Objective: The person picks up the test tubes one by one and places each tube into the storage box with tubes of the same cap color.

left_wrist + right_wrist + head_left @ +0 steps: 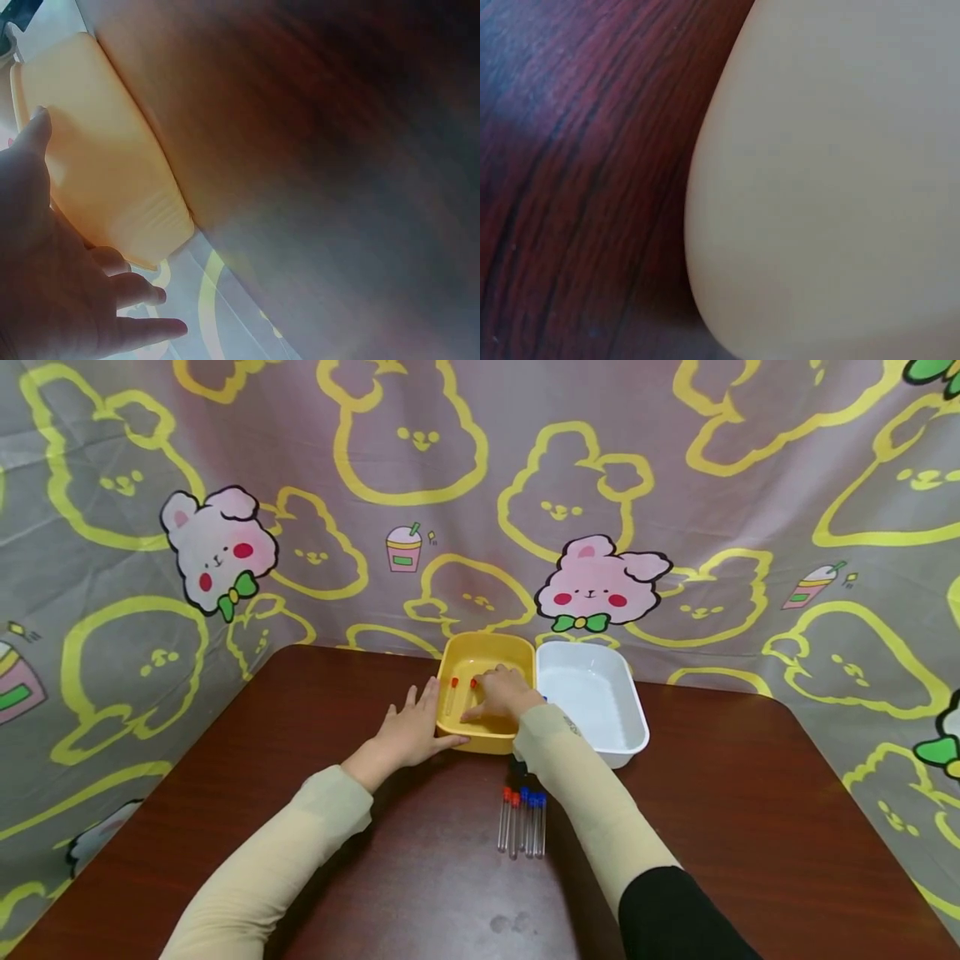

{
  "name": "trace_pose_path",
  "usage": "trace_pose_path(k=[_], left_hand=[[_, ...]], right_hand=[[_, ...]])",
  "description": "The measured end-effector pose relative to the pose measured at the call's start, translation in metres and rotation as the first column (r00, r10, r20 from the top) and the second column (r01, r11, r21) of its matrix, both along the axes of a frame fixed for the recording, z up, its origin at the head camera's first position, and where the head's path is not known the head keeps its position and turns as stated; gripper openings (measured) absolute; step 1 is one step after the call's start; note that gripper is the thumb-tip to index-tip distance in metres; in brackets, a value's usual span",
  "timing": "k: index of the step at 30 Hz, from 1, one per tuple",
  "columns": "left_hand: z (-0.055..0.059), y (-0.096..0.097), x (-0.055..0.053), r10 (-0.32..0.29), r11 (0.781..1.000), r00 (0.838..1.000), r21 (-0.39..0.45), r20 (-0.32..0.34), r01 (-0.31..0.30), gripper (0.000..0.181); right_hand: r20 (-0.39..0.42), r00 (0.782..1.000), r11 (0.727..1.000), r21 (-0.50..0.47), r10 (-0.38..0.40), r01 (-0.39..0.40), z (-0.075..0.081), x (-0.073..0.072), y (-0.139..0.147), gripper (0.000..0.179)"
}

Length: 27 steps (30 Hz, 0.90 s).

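Note:
My left hand (408,731) rests against the left front corner of a yellow plastic bin (487,743), its fingers spread along the left wall and its thumb by the front rim. The left wrist view shows the same hand (67,277) beside the bin's outer wall (112,165). Inside the bin, my right hand (501,693) reaches down with bent fingers. A red-capped test tube (454,682) lies at the bin's left side. Another red cap (473,683) shows at the right fingertips; whether they pinch it is unclear. The right wrist view shows only a pale, blurred surface and the table.
A white bin (637,722) adjoins the yellow one on the right; a bit of blue shows near the right wrist. Several red- and blue-capped test tubes (522,827) lie on the brown table (420,860). A dark object (517,766) is partly hidden by the right sleeve. Patterned cloth hangs behind.

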<state>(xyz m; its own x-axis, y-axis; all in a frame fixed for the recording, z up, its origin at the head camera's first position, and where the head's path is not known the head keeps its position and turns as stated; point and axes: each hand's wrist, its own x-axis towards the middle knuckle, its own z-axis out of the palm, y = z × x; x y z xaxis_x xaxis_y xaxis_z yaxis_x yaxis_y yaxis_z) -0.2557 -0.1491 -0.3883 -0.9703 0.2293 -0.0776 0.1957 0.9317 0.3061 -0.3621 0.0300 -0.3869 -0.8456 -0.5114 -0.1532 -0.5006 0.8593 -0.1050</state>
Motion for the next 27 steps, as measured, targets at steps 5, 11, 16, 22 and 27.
trace_pose_path(k=[5, 11, 16, 22, 27], left_hand=[[0.0002, 0.0010, -0.0004, -0.001, 1.000, 1.000, 0.003, 0.000, 0.001, 0.115], [0.0005, 0.0005, -0.0010, -0.002, 1.000, 1.000, -0.012, -0.003, 0.002, 0.115], [-0.0003, 0.0000, -0.0017, 0.002, 1.000, 1.000, -0.009, -0.003, -0.002, 0.115], [-0.0002, 0.0001, -0.0014, 0.004, 1.000, 1.000, -0.007, 0.005, -0.004, 0.115], [-0.0003, 0.0005, -0.0009, 0.008, 1.000, 1.000, -0.017, 0.008, -0.008, 0.115]], right_hand=[[-0.004, 1.000, 1.000, 0.003, 0.006, -0.006, -0.0006, 0.0008, 0.0008, 0.089], [0.025, 1.000, 1.000, -0.004, -0.016, 0.016, 0.0013, 0.0017, 0.0005, 0.088], [0.043, 0.999, 1.000, 0.011, -0.022, 0.022, 0.0014, 0.0011, 0.0004, 0.088], [0.079, 0.996, 0.999, 0.006, -0.051, 0.050, -0.0007, 0.0002, 0.0018, 0.093], [0.067, 0.997, 0.999, 0.023, -0.026, 0.024, -0.0012, 0.0011, 0.0028, 0.093]])
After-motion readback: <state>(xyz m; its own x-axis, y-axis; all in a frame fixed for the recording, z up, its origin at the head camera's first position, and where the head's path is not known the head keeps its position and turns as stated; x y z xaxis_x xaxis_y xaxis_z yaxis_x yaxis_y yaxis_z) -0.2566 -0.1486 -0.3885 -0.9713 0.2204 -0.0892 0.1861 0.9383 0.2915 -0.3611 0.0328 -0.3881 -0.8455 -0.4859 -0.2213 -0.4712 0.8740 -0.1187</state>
